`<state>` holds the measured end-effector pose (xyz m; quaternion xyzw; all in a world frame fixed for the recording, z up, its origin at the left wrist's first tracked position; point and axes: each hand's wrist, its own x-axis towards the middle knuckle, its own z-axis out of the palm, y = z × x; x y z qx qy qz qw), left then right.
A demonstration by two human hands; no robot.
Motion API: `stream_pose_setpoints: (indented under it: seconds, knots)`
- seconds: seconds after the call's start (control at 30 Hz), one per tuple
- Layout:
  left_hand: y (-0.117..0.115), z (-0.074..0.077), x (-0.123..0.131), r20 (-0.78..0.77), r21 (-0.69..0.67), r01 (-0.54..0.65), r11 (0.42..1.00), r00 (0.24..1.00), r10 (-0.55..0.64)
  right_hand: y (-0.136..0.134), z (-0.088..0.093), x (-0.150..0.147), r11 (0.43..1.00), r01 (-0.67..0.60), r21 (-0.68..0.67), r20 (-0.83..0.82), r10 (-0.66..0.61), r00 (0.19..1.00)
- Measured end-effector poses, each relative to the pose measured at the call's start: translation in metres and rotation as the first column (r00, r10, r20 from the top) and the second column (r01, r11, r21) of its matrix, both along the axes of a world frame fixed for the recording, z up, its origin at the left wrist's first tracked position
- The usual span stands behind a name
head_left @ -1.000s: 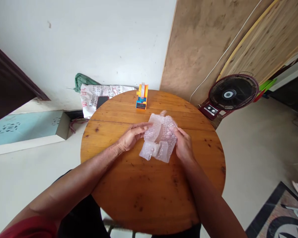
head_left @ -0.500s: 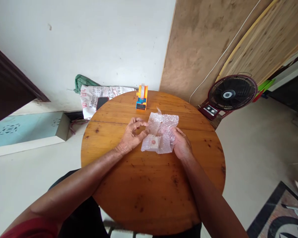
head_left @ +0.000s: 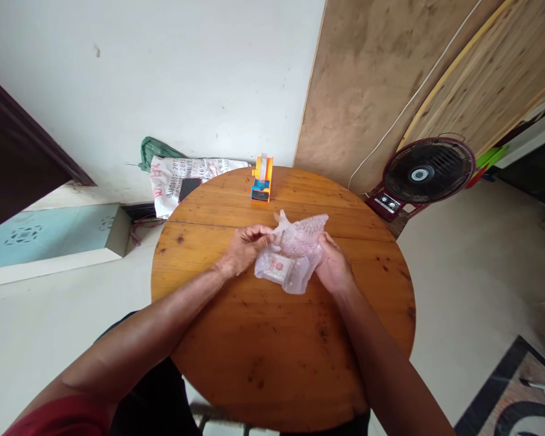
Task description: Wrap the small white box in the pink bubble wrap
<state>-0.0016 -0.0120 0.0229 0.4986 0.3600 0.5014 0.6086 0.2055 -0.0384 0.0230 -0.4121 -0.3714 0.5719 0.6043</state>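
Observation:
Between my hands, over the middle of the round table, is a sheet of clear bubble wrap (head_left: 303, 235). A small whitish box (head_left: 279, 268) with a red mark lies within its near left part, covered by the film. My left hand (head_left: 249, 245) pinches the wrap's left edge between thumb and fingers. On the opposite side, my right hand (head_left: 333, 260) grips the right edge, thumb on top. The wrap's far part stands up, crumpled and tilted. What lies under the wrap is hidden.
An orange and blue tape dispenser (head_left: 261, 180) stands at the far edge of the wooden table (head_left: 272, 345). Beyond the table's right side is a dark red fan (head_left: 420, 172). A printed white sack (head_left: 166, 188) and a dark flat object (head_left: 189, 188) are at the far left.
My left fingers have closed on the wrap's left edge. The far part of the wrap has been lifted and folded, and the box's red mark shows more plainly.

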Motion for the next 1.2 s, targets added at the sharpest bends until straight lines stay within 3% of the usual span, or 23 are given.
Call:
stream_pose_setpoints:
  seconds: [0.07, 0.17, 0.33, 0.43, 0.47, 0.53, 0.63, 0.73, 0.8, 0.9, 1.03, 1.1, 1.2]
  knots:
    - [0.007, -0.001, -0.003, 0.142, -0.16, -0.1, 0.982, 0.982, 0.123, 0.007, -0.007, 0.008, 0.992, 0.118, -0.05, -0.06, -0.121, 0.991]
    - [0.016, -0.005, -0.006, 0.235, -0.347, -0.134, 0.928, 0.946, 0.224, 0.014, -0.016, 0.016, 0.972, 0.215, -0.096, -0.068, -0.222, 0.973]
    - [0.021, -0.011, -0.005, 0.154, -0.328, -0.224, 0.918, 0.946, 0.286, 0.015, -0.017, 0.018, 0.95, 0.31, -0.036, 0.026, -0.309, 0.951]
    - [0.018, -0.01, -0.008, 0.039, -0.069, -0.415, 0.907, 0.908, 0.418, 0.009, -0.005, 0.019, 0.882, 0.464, 0.089, 0.198, -0.472, 0.859]
    - [0.015, -0.008, -0.01, -0.015, 0.093, -0.465, 0.881, 0.884, 0.468, 0.006, 0.0, 0.019, 0.848, 0.499, 0.177, 0.255, -0.529, 0.809]
    - [0.006, -0.003, -0.012, -0.111, 0.432, -0.475, 0.767, 0.815, 0.568, -0.001, 0.01, 0.019, 0.77, 0.51, 0.383, 0.321, -0.629, 0.708]
    - [-0.008, 0.006, -0.014, -0.176, 0.705, -0.363, 0.61, 0.743, 0.645, -0.013, 0.021, 0.018, 0.705, 0.443, 0.554, 0.372, -0.685, 0.626]
    - [-0.015, 0.012, -0.014, -0.227, 0.807, -0.152, 0.571, 0.813, 0.537, -0.026, 0.027, 0.015, 0.75, 0.323, 0.577, 0.421, -0.612, 0.669]
    - [-0.015, 0.013, -0.013, -0.309, 0.825, 0.02, 0.565, 0.853, 0.421, -0.033, 0.03, 0.012, 0.79, 0.182, 0.585, 0.501, -0.529, 0.685]
    - [-0.012, 0.011, -0.012, -0.477, 0.771, 0.232, 0.594, 0.827, 0.296, -0.041, 0.035, 0.006, 0.822, -0.11, 0.56, 0.658, -0.36, 0.661]
    - [-0.009, 0.008, -0.011, -0.647, 0.671, 0.378, 0.638, 0.718, 0.256, -0.043, 0.039, -0.002, 0.768, -0.468, 0.438, 0.823, -0.133, 0.553]
    - [-0.009, 0.009, -0.011, -0.687, 0.648, 0.414, 0.639, 0.68, 0.257, -0.041, 0.039, -0.004, 0.749, -0.554, 0.364, 0.89, -0.103, 0.445]
    - [-0.01, 0.017, -0.013, -0.664, 0.653, 0.395, 0.646, 0.71, 0.236, -0.037, 0.038, -0.002, 0.814, -0.513, 0.274, 0.948, -0.138, 0.287]
